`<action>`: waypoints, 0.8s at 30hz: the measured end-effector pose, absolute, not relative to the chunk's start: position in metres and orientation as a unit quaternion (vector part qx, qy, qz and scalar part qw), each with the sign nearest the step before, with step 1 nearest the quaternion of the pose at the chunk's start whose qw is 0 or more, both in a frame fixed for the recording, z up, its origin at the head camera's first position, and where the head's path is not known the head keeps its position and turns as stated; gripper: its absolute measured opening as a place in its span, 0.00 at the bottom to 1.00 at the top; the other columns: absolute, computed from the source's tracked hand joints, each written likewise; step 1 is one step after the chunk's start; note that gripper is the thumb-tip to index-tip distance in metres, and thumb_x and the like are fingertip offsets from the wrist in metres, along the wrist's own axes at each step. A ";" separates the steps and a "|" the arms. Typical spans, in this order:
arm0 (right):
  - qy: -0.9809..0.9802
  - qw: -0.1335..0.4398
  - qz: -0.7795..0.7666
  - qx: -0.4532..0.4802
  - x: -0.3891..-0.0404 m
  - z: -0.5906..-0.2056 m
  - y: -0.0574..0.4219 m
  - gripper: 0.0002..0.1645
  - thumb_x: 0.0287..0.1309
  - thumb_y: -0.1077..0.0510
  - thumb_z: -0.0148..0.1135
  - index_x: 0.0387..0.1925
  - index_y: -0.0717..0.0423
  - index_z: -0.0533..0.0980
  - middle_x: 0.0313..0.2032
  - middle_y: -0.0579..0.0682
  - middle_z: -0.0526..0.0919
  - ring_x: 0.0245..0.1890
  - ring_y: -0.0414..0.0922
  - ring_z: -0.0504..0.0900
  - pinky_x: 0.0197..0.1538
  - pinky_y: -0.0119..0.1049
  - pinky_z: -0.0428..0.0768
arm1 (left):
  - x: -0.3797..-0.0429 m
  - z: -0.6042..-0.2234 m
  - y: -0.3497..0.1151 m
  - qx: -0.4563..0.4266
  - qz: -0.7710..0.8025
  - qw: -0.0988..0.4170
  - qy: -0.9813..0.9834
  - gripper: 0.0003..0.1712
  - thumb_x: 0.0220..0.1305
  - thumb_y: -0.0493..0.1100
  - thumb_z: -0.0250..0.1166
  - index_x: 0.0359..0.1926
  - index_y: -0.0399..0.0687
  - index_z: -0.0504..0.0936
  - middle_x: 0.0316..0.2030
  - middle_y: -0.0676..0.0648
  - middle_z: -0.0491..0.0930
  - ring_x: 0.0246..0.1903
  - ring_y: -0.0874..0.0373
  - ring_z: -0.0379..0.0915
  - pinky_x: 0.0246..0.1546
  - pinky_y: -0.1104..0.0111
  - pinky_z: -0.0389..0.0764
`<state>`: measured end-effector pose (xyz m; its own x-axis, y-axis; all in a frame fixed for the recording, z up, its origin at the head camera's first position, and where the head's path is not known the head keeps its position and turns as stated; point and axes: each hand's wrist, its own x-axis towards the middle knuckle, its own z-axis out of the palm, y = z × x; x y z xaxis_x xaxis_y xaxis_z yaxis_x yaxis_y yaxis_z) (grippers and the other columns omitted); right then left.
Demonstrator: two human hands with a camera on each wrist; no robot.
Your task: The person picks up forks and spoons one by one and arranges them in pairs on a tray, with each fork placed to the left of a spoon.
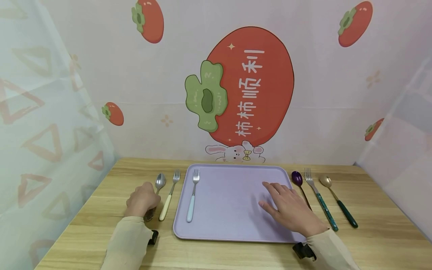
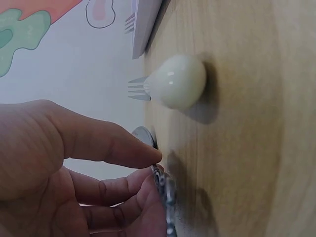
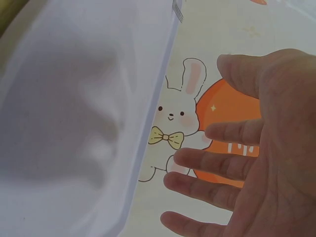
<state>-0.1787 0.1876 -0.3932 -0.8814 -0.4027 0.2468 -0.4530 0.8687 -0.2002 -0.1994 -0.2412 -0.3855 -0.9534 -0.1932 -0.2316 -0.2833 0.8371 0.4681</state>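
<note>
Pale cloth (image 1: 320, 93) with a large printed persimmon (image 1: 273, 93) hangs behind a wood-grain table (image 1: 243, 257), and we take the lilac tray (image 1: 233, 202) as our landmark. From the head view, we see the silver spoon (image 1: 160, 180) left of the tray, bowl away from the person, its long axis running roughly along the tray's left edge. The left hand (image 1: 143, 198) covers much of its handle, so it is by far the nearer hand; the right hand (image 1: 288, 206) is above the tray's right part. Between spoon and tray we find a cream-handled fork (image 1: 165, 207), and on the tray's left side a blue-handled fork (image 1: 191, 204). Right of the tray we count, going outward, a purple spoon (image 1: 297, 178), a teal-handled fork (image 1: 323, 204) and a green-handled spoon (image 1: 345, 213).

From the left wrist, we see thumb and fingers pinched narrow on the silver spoon's ornate handle. We cannot tell whether the spoon touches the table. We judge that the gap to the tray's left edge, with the cream-handled fork in it, is the relation that counts.

From the right wrist, we see the fingers straight and spread wide, holding nothing. Past the tray's far edge a printed rabbit (image 3: 170, 111) shows on the cloth.
</note>
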 end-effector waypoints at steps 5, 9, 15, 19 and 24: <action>-0.962 0.098 0.126 0.222 -0.179 -0.394 0.187 0.37 0.69 0.41 0.60 0.69 0.59 0.69 0.60 0.60 0.78 0.62 0.61 0.74 0.62 0.66 0.68 | -0.200 -0.385 -0.241 -0.125 0.253 0.084 0.956 0.04 0.59 0.34 0.58 0.30 0.36 0.71 0.24 0.39 0.73 0.24 0.44 0.70 0.26 0.56 0.71; -0.962 0.098 0.128 0.221 -0.179 -0.393 0.187 0.37 0.69 0.41 0.61 0.69 0.59 0.69 0.60 0.60 0.78 0.62 0.61 0.74 0.62 0.66 0.69 | -0.199 -0.385 -0.241 -0.125 0.253 0.085 0.956 0.05 0.59 0.34 0.58 0.32 0.35 0.71 0.24 0.39 0.74 0.24 0.44 0.70 0.25 0.57 0.71; -0.962 0.096 0.128 0.220 -0.179 -0.393 0.187 0.37 0.69 0.41 0.61 0.69 0.59 0.69 0.60 0.60 0.77 0.62 0.61 0.74 0.62 0.65 0.69 | -0.199 -0.383 -0.241 -0.128 0.253 0.086 0.955 0.04 0.60 0.34 0.57 0.31 0.36 0.71 0.24 0.39 0.73 0.23 0.45 0.70 0.24 0.58 0.70; -0.962 0.096 0.129 0.220 -0.179 -0.393 0.188 0.37 0.69 0.41 0.61 0.69 0.59 0.69 0.60 0.60 0.78 0.62 0.61 0.75 0.62 0.65 0.69 | -0.199 -0.381 -0.241 -0.131 0.252 0.087 0.955 0.04 0.60 0.34 0.57 0.32 0.35 0.71 0.24 0.39 0.73 0.24 0.45 0.69 0.25 0.57 0.70; -0.961 0.098 0.130 0.222 -0.179 -0.393 0.188 0.37 0.69 0.41 0.61 0.69 0.59 0.69 0.60 0.60 0.78 0.62 0.61 0.75 0.62 0.65 0.69 | -0.197 -0.376 -0.241 -0.128 0.248 0.083 0.957 0.04 0.61 0.34 0.57 0.30 0.37 0.71 0.23 0.41 0.71 0.22 0.48 0.67 0.24 0.59 0.69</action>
